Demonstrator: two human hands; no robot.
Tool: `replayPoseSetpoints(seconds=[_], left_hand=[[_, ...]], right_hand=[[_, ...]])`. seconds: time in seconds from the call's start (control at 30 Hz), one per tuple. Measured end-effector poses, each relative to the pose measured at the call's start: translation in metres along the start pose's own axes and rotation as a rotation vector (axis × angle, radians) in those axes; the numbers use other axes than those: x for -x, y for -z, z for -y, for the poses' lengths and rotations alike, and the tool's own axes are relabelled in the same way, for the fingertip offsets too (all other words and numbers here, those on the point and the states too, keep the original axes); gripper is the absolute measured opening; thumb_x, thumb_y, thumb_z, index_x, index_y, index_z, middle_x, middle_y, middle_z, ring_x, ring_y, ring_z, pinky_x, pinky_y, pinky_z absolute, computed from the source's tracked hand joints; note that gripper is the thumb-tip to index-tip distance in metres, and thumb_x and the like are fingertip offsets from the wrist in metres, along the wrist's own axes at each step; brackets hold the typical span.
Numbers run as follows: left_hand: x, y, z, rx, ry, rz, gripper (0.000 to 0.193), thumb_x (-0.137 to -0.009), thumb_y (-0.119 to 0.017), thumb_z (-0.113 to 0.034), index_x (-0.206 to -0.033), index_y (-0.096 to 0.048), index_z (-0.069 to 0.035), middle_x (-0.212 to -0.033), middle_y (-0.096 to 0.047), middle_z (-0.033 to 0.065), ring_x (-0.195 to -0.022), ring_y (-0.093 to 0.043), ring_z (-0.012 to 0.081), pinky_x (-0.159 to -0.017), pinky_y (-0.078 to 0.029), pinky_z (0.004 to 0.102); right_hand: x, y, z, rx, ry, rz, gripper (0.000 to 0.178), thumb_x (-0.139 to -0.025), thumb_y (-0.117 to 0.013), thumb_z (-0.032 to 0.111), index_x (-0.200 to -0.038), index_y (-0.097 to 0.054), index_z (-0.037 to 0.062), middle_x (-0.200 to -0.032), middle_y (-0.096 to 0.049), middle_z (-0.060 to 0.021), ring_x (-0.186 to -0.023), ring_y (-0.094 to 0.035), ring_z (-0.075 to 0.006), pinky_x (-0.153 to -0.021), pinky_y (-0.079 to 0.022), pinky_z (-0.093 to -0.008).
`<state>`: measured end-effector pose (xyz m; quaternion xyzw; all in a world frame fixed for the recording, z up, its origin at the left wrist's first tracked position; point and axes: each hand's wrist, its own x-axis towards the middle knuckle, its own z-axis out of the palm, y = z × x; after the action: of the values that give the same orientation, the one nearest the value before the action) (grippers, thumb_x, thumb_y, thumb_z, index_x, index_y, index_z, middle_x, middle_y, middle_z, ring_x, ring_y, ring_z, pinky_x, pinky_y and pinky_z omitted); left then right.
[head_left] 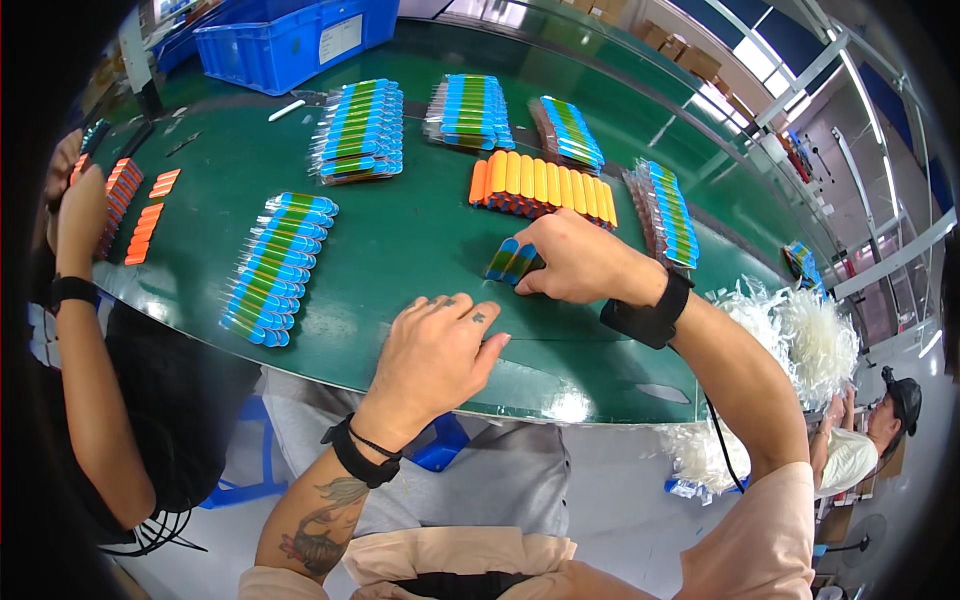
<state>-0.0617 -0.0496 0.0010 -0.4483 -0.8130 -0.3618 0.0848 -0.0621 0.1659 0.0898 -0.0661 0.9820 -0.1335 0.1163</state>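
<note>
Left hand (435, 345): half open, palm down, fingers loosely bent, nothing seen in its grasp; near side and left of the orange-yellow row (545, 180); cannot tell of any contact under the hidden palm.
Small blue-green bundle (508, 260): just on the near side of the orange-yellow row, apart from it; cannot tell whether fully resting on the green table (420, 230).
Right hand (578, 258): nearly closed, thumb and forefinger pinching the bundle's right end, other fingers curled in; close on the near side of the orange-yellow row.
Co-worker's hand (85, 205): well left of the orange-yellow row, at some orange strips.
Orange pieces (142, 235): in a line, well left of the orange-yellow row.
Nearest stack (280, 270): blue and green, left of the orange-yellow row.
Blue bin (265, 50): beyond the orange-yellow row, leftward.
Far pair of stacks (358, 130): blue-green, beyond and left of the orange-yellow row.
Back stack (572, 135): just beyond the orange-yellow row.
Right stack (668, 215): just right of the orange-yellow row.
White tufts (820, 335): well right of the orange-yellow row.
</note>
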Motion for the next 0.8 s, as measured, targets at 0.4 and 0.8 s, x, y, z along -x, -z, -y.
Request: replayPoseSetpoints(seconds=[0.4,0.8], left_hand=[[-0.001,-0.001,-0.001,0.003,-0.007,0.005,0.026,-0.087,-0.074,-0.025,-0.105,-0.072,-0.006,-0.086,-0.065,0.0114,-0.079,-0.065,0.0339,-0.075,-0.051,0.0451],[-0.001,0.002,0.0,0.002,0.008,0.023,0.027,-0.087,-0.074,-0.025,-0.106,-0.072,-0.006,-0.086,-0.064,0.0113,-0.078,-0.064,0.0343,-0.074,-0.051,0.0465]], right_hand=[[-0.001,-0.003,0.001,0.026,0.044,0.102,0.051,-0.075,-0.082,0.015,-0.121,-0.069,-0.0055,-0.096,-0.073,-0.0257,-0.095,-0.072,-0.0392,-0.088,-0.057,-0.043],[-0.007,0.002,0.008,0.042,-0.006,0.13,0.049,-0.077,-0.081,0.014,-0.119,-0.069,-0.0068,-0.099,-0.073,-0.0256,-0.098,-0.071,-0.0389,-0.091,-0.056,-0.0431]])
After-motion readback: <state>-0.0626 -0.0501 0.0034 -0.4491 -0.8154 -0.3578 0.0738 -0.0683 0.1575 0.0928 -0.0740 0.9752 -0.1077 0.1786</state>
